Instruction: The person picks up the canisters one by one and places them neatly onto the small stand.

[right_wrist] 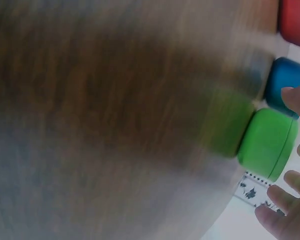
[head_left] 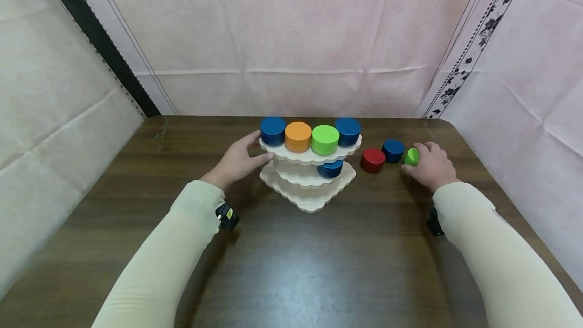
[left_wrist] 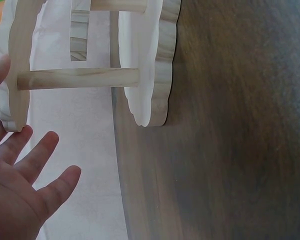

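Observation:
A pale wooden three-tier stand (head_left: 306,202) with scalloped edges stands at mid-table. On its top tier sit a blue cylinder (head_left: 273,131), an orange cylinder (head_left: 298,137), a green cylinder (head_left: 325,139) and another blue cylinder (head_left: 348,131); one more blue cylinder (head_left: 330,169) rests on the middle tier. My left hand (head_left: 239,160) touches the top tier's left edge, thumb in front, fingers spread in the left wrist view. Around a loose green cylinder (right_wrist: 268,144) on the table reaches my right hand (head_left: 430,165), its thumb and fingers apart on either side.
Right of the stand, a red cylinder (head_left: 372,160) and a blue cylinder (head_left: 393,150) lie on the dark wooden table (head_left: 291,267), left of the green one. Pale cloth walls (head_left: 291,39) enclose its back and sides.

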`<state>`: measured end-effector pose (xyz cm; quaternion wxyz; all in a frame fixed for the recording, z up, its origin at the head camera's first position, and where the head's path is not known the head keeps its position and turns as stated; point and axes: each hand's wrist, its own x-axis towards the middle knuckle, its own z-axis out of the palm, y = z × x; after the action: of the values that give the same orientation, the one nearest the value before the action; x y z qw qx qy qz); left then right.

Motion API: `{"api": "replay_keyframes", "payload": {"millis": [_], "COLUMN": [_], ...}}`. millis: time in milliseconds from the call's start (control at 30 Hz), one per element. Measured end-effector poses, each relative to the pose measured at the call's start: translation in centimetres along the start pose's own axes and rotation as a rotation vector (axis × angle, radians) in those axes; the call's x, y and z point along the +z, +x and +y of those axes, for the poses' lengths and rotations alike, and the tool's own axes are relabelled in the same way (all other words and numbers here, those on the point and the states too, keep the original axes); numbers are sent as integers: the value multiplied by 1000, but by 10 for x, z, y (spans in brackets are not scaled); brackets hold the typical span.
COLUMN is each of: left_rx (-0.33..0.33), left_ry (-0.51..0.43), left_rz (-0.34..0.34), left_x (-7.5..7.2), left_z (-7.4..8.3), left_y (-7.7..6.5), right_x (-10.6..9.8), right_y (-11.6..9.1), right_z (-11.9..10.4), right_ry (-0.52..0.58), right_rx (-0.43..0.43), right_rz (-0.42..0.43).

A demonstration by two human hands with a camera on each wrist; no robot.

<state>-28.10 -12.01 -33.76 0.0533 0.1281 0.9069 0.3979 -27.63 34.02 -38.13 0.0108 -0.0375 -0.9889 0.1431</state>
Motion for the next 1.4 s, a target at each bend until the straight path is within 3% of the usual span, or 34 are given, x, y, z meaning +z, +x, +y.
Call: {"api": "replay_keyframes", "payload": {"millis": [533, 1033, 1400], "left_rx": [10, 7, -6], "left_ry": [-10, -9, -13], "left_rz": [-3, -4, -5], "left_x": [1, -1, -1], "left_z": [0, 1, 1], "left_y": [-1, -2, 0], "right_x": [-4, 0, -4], "right_y": [1, -2, -10], "right_z": [8, 8, -1], "right_ry": [11, 105, 216], "right_rx": [94, 43, 88], "right_rz": [-101, 46, 161]}}
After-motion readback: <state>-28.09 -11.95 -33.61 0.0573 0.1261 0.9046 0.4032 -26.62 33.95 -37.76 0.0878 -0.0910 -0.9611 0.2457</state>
